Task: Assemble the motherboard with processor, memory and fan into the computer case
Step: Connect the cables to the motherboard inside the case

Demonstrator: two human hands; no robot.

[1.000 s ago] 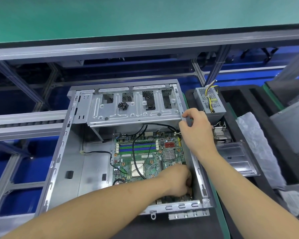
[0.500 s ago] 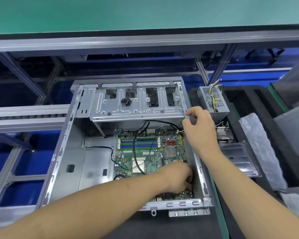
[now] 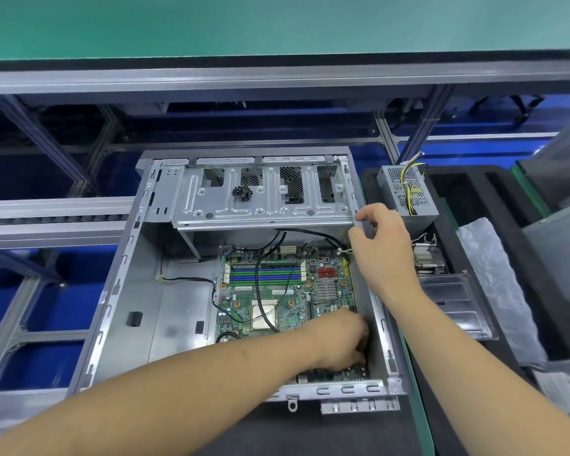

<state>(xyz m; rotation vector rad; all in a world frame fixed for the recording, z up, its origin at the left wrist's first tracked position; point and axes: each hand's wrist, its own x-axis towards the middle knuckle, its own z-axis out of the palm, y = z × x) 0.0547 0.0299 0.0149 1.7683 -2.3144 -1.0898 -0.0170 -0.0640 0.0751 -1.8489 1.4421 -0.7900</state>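
An open grey computer case (image 3: pixel 112 311) lies on its side before me. A green motherboard (image 3: pixel 277 291) sits in its right half, with blue and green memory slots (image 3: pixel 265 274), a bare processor socket (image 3: pixel 264 315) and black cables (image 3: pixel 260 291) draped over it. My left hand (image 3: pixel 339 337) reaches down onto the board's near right corner, fingers curled and their tips hidden. My right hand (image 3: pixel 384 248) grips the case's right wall at the drive cage corner. A heatsink with fan (image 3: pixel 425 255) lies outside the case, partly hidden behind my right hand.
A drive cage (image 3: pixel 260 199) with a small heap of black screws (image 3: pixel 242 193) spans the case's far end. A power supply (image 3: pixel 407 192) with yellow wires stands right of the case. A clear plastic tray (image 3: pixel 454 301) and a plastic bag (image 3: pixel 494 274) lie further right.
Both hands keep their places on the board corner and the case wall. The view has shifted a little; nothing was picked up or let go.
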